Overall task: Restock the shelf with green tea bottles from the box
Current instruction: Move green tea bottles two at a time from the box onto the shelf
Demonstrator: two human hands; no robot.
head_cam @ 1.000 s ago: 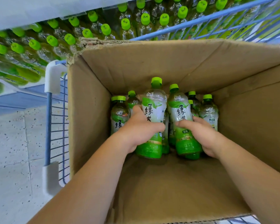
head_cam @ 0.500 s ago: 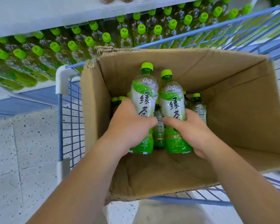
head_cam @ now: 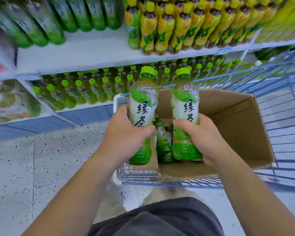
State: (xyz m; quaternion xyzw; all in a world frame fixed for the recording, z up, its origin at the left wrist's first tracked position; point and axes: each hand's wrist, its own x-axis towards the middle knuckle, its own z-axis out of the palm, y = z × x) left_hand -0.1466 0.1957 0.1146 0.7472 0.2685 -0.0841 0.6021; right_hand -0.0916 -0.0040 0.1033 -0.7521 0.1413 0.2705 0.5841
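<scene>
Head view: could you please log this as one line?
left hand: green tea bottle | right hand: second bottle | cardboard box: more bottles inside

Yellow bottles point(head_cam: 182, 29) line up above a blue wire cart point(head_cam: 286, 120) on speckled floor point(head_cam: 41, 159).

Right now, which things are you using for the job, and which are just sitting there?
In the job: left hand gripping a green-labelled plastic tea bottle; right hand gripping a second tea bottle; brown cardboard box; blue wire cart carrying it; shelf row of green-capped bottles.
Just about: yellow-labelled bottles above; speckled grey floor.
</scene>
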